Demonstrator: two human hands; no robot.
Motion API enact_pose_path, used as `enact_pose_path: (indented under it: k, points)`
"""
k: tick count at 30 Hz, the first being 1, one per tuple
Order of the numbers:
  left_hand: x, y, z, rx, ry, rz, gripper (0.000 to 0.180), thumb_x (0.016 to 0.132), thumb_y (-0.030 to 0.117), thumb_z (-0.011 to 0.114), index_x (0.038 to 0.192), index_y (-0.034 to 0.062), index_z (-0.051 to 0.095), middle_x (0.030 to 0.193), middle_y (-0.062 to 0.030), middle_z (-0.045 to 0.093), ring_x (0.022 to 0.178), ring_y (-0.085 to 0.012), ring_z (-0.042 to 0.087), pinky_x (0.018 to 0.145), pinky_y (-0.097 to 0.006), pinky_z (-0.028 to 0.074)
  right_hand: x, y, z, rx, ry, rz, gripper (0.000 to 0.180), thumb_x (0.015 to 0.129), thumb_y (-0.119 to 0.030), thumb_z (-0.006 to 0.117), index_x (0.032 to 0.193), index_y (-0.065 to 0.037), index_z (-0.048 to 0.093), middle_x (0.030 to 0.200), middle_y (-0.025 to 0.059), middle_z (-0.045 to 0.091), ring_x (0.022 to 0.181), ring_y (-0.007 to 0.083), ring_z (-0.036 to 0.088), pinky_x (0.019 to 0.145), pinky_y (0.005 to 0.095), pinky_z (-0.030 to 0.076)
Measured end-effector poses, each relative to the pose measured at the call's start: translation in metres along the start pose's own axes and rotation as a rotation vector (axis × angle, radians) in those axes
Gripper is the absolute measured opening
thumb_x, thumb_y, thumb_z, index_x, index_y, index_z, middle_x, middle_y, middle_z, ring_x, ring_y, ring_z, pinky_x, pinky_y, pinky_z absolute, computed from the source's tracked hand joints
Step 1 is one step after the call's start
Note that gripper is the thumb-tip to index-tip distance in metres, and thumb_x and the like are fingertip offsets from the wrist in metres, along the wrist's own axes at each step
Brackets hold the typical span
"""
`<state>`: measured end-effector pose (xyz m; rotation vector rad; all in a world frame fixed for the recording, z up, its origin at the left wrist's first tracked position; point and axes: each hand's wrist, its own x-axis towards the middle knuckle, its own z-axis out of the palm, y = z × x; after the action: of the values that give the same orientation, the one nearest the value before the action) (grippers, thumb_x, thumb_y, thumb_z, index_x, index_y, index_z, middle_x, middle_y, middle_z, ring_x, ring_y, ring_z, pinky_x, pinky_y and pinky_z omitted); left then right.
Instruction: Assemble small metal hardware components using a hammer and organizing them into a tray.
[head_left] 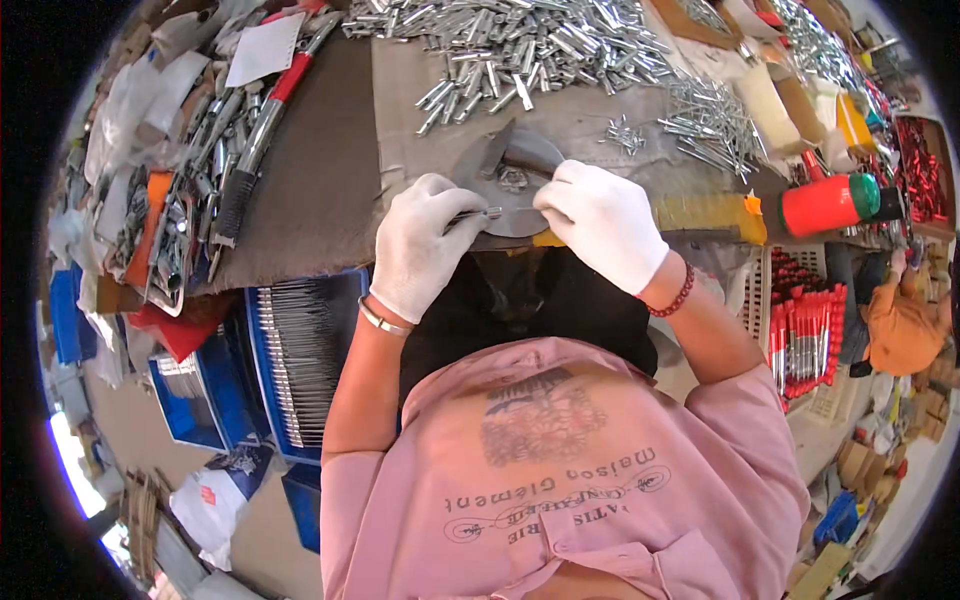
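My left hand (pixel 418 245), in a white glove, pinches a small shiny metal tube (pixel 493 212) whose end points to the right. Facing it across a narrow gap, my gloved right hand (pixel 605 215) has its thumb and fingers pressed together on a thin metal pin (pixel 532 208). Both hands are over the front of a round grey metal dish (pixel 518 222) at the bench edge. A dark metal block (pixel 530 152) lies across the dish, beside a few small shiny pieces (pixel 512 178).
Beyond the dish spreads a heap of metal tubes (pixel 540 50). Long thin pins (pixel 710 120) and a smaller cluster (pixel 625 135) lie to its right, near a red-green cylinder (pixel 830 205). Blue bins (pixel 362 290) hold metal rods. A person in orange (pixel 905 325) is at far right.
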<state>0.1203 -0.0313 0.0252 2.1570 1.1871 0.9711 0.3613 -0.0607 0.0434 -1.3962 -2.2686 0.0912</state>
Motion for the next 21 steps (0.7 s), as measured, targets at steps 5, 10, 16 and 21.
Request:
enact_pose_path:
  k: [5,10,16,21]
  points:
    - [0.000,0.006,-0.001,0.015,-0.046,-0.028,0.011,0.080,0.010,0.082,0.090,0.0097,0.078,0.089,-0.0093,0.067,0.088,-0.0320,0.067,0.077,-0.043,0.053,-0.001,0.006,0.004,0.012,-0.043,-0.008,0.003,0.086,-0.012,0.071,0.088,-0.014,0.072,0.089,0.0041,0.062,0.083,0.0259,0.068,0.073,0.0378,0.057]
    - [0.001,0.005,-0.001,0.083,-0.043,0.020,0.013,0.080,0.011,0.083,0.091,0.0095,0.078,0.089,-0.0098,0.067,0.088,-0.0323,0.067,0.077,-0.042,0.053,-0.003,0.007,0.008,0.016,-0.060,-0.050,0.006,0.085,-0.012,0.071,0.091,-0.014,0.072,0.090,0.0046,0.061,0.086,0.0256,0.067,0.074,0.0380,0.057]
    - [-0.001,-0.002,0.001,-0.050,-0.053,-0.059,0.014,0.079,0.009,0.084,0.092,0.0089,0.078,0.089,-0.0101,0.066,0.088,-0.0316,0.067,0.076,-0.041,0.053,0.000,0.006,0.010,-0.037,-0.081,-0.110,0.009,0.085,-0.012,0.071,0.093,-0.015,0.072,0.090,0.0038,0.060,0.086,0.0245,0.067,0.073,0.0387,0.057]
    - [-0.003,-0.002,0.003,-0.075,-0.016,-0.016,0.016,0.077,0.005,0.084,0.092,0.0073,0.078,0.088,-0.0115,0.067,0.086,-0.0311,0.068,0.076,-0.040,0.053,0.001,0.008,0.012,-0.032,-0.088,-0.138,0.009,0.084,-0.011,0.071,0.092,-0.015,0.072,0.089,0.0038,0.060,0.084,0.0248,0.067,0.073,0.0388,0.057]
